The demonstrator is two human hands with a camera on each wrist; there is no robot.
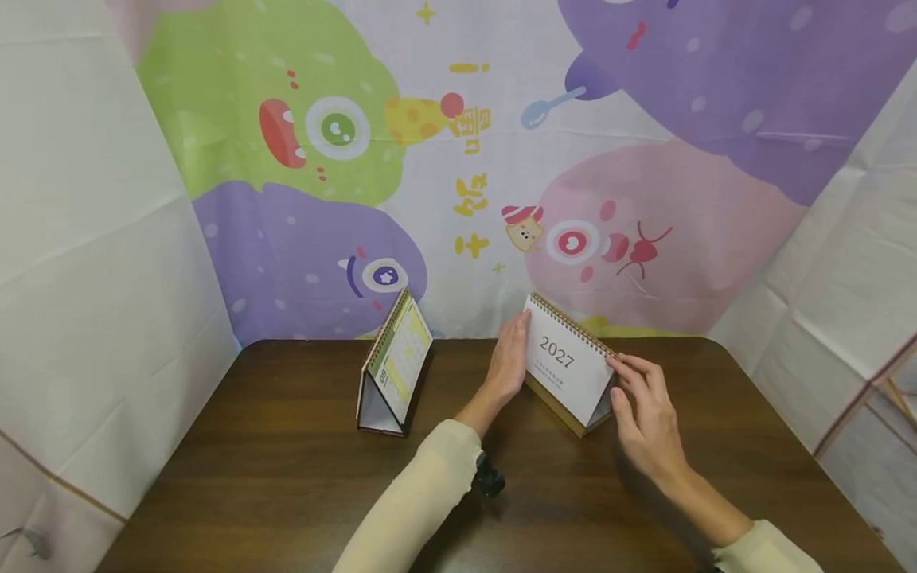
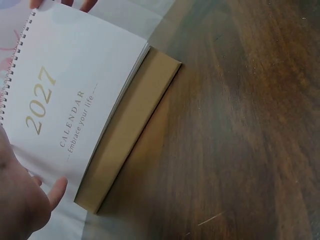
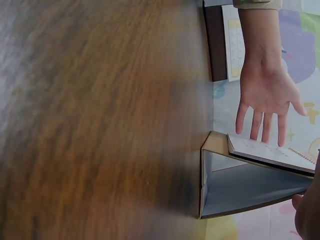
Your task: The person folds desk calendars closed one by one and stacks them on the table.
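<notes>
A white 2027 desk calendar (image 1: pixel 562 358) with a gold spiral and tan cardboard stand faces me on the right half of the table. My left hand (image 1: pixel 509 358), fingers straight, lies along its left end; in the right wrist view that palm (image 3: pixel 270 90) shows flat and spread. At the other end, my right hand (image 1: pixel 650 418) touches the upper right corner with its fingertips, its thumb lower beside the stand's triangular side. In the left wrist view the calendar's tan base (image 2: pixel 132 125) rests on the wood. Part of the right hand is cut off in both wrist views.
A second desk calendar (image 1: pixel 401 362), green and yellow with a dark stand, stands upright left of my left hand. The brown wooden table (image 1: pixel 286 477) ends at a printed cartoon cloth (image 1: pixel 473 302); pale cloth sheets hang at both sides.
</notes>
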